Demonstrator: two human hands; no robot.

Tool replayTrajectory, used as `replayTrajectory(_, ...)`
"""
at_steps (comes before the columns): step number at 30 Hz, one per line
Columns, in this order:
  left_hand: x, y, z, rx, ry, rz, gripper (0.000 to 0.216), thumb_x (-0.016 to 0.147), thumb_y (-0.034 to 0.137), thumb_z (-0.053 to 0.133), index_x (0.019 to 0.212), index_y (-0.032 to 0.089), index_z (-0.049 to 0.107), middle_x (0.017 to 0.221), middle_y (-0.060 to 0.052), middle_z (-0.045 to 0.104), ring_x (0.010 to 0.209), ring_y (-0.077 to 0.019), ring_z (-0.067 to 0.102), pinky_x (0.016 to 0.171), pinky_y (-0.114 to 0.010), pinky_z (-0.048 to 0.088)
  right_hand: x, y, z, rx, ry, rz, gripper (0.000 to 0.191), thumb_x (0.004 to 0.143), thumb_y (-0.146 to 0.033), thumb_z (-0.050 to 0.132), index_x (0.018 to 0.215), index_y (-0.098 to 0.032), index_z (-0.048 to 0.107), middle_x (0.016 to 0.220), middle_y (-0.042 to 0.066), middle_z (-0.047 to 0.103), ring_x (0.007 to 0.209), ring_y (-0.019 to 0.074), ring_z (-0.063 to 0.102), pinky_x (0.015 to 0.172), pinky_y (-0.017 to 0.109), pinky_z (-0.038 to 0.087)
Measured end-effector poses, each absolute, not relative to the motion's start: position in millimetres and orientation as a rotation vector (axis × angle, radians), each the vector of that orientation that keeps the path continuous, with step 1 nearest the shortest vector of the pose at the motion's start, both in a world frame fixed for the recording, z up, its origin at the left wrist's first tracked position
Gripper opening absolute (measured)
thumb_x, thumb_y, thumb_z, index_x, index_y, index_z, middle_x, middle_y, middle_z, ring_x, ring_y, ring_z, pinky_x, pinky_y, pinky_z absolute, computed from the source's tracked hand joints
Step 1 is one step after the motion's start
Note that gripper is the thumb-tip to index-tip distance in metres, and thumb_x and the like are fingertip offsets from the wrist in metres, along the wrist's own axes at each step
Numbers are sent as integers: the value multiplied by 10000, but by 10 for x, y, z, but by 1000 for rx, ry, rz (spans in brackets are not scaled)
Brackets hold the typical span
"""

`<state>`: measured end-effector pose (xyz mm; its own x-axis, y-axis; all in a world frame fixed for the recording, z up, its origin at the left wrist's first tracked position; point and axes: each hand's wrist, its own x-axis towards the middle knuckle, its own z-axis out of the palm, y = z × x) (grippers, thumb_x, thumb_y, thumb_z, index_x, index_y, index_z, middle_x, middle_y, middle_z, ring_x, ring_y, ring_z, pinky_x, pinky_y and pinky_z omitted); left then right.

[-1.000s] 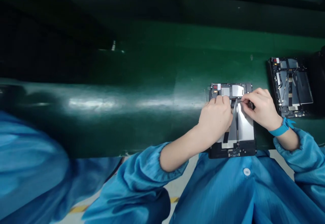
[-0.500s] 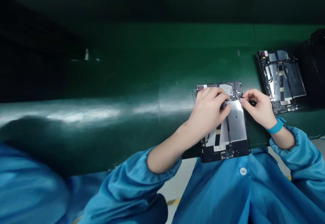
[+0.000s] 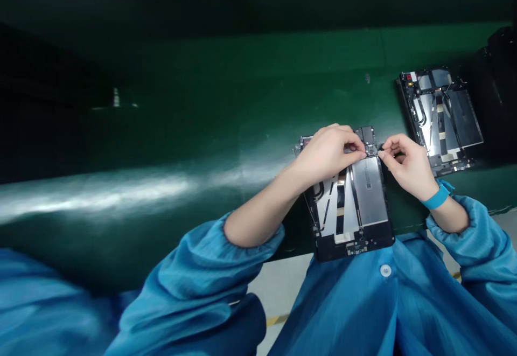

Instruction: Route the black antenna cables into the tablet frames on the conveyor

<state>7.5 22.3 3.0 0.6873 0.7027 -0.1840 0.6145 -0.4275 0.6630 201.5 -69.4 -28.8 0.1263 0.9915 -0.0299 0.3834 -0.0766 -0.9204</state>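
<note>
An opened tablet lies with its insides up at the front edge of the green bench, its lower end overhanging toward my blue coat. Across its upper part reaches my left hand, thumb and forefinger pinched together near the top right corner. My right hand is at the right edge of the same tablet, its thumb and forefinger closed in a pinch. Whatever is between either pair of fingertips is too small to make out. A blue wrist strap circles my right wrist.
Right of my right hand, more opened tablets appear stacked, beside a dark object at the far right. The green bench stretches left, with a small pale item on it. A blue sleeve shows at lower left.
My left hand's thumb and forefinger have drawn closer together, near the tablet's upper right corner. My right hand stays pinched at the edge. The whole view has shifted slightly.
</note>
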Motion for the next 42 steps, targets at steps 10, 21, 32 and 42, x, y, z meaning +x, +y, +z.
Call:
replayTrajectory(10, 138, 229, 62, 2176, 1051, 104, 161, 865, 235, 648, 803, 188, 789, 827, -54, 721, 854, -230, 648, 877, -383, 499, 2055, -709, -283, -1619, -1370, 929, 117, 868, -264, 668, 834, -241, 559, 727, -32, 612, 658, 139, 613, 567, 282, 506)
replayTrajectory(21, 200, 143, 33, 2307, 929, 254, 186, 916, 238, 639, 1004, 196, 797, 1007, -77, 708, 1001, -266, 652, 929, -419, 502, 1968, -646, -260, -1470, -1226, 894, 278, 819, -390, 795, 823, -254, 552, 751, -30, 635, 655, 128, 587, 590, 279, 509)
replayTrajectory(32, 201, 104, -39, 2218, 1204, 266, 143, 942, 237, 679, 888, 187, 801, 970, -92, 750, 1007, -297, 641, 913, -449, 469, 1940, -468, -405, -1457, -1301, 1040, 196, 757, -274, 739, 892, -226, 605, 850, -16, 636, 675, 113, 521, 603, 267, 449)
replayTrajectory(42, 195, 91, -64, 2232, 1192, 313, 148, 933, 252, 682, 836, 197, 780, 905, -83, 726, 984, -303, 644, 871, -441, 473, 2036, -463, -382, -1431, -1255, 1181, 366, 718, -427, 869, 887, -238, 604, 885, -8, 648, 724, 126, 545, 667, 290, 505)
